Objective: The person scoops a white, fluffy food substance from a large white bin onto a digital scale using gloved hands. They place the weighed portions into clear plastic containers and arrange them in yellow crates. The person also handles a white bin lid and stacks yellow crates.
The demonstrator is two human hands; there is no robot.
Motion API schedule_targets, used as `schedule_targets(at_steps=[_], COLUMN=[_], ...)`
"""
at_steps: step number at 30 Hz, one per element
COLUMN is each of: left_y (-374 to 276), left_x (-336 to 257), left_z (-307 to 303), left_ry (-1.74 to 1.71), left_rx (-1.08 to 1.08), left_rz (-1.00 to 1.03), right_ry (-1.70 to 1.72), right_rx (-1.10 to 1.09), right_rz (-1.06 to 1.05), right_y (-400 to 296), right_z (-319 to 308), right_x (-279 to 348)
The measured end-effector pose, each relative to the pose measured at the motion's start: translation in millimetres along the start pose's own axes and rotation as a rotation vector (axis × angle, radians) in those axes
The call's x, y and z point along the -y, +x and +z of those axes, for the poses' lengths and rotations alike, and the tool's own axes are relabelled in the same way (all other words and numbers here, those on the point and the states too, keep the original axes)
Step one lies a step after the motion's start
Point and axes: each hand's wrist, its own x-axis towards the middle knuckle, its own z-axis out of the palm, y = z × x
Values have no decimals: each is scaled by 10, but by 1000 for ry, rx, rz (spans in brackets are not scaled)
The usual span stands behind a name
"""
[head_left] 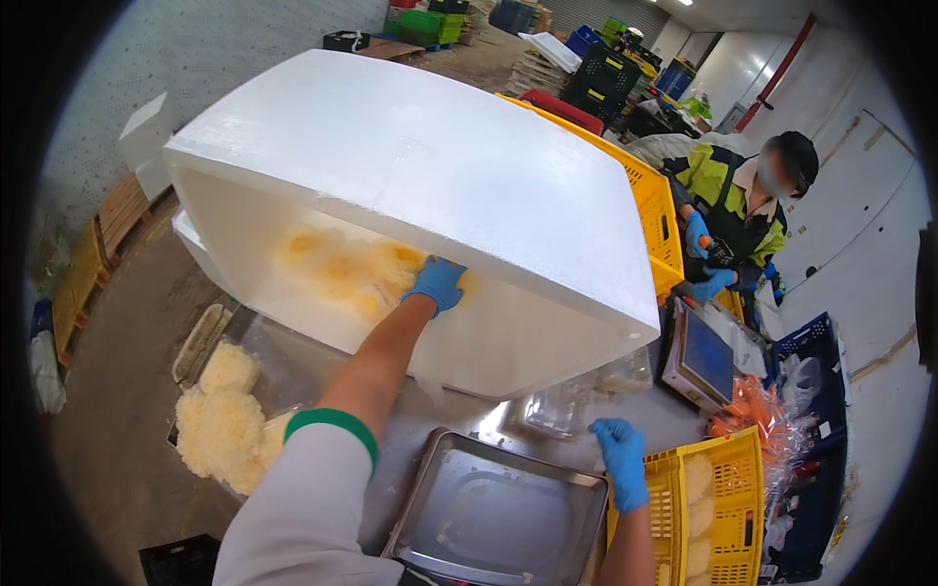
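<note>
A large white foam box (410, 161) lies tilted on its side, its opening facing me. My left hand (437, 286), in a blue glove, reaches inside with spread fingers, at the right end of a pale yellow, fluffy mass (344, 267); whether it grips any of it cannot be told. My right hand (621, 461), also blue-gloved, is half curled over the right side of a metal tray (506, 505); nothing clear shows in its fingers. The tray has a few small pale scraps in it. Pale yellow fluffy clumps (223, 425) are heaped at the left of the steel table (293, 351).
A yellow crate (733, 513) with pale pieces stands at the right, near clear plastic containers (560, 410) and a scale (703, 351). Bagged carrots (755, 410) lie beyond. A co-worker (733, 205) in blue gloves holds something orange beside a yellow crate (652, 212).
</note>
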Motion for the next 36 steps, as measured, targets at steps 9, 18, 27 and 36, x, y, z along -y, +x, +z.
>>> schedule_targets(at_steps=[9,18,27,36], left_y=[-359,-2087,-3129,-3407], left_x=[470,-396,-2263,-2433], left_z=[-112,-1653,-1710,-1685], left_ry=[-2337,-2095,-1427,-33], left_rx=[149,351,825,437], left_rz=[-660,-533,-8,453], right_ry=[-440,-412,-328,-120], right_rx=[-92,111,163,132], right_rz=[-380,-339,-470,-480], right_y=[-1048,-2586,-2709,-2801], right_z=[41,318,325,314], right_x=[228,80,53,-20])
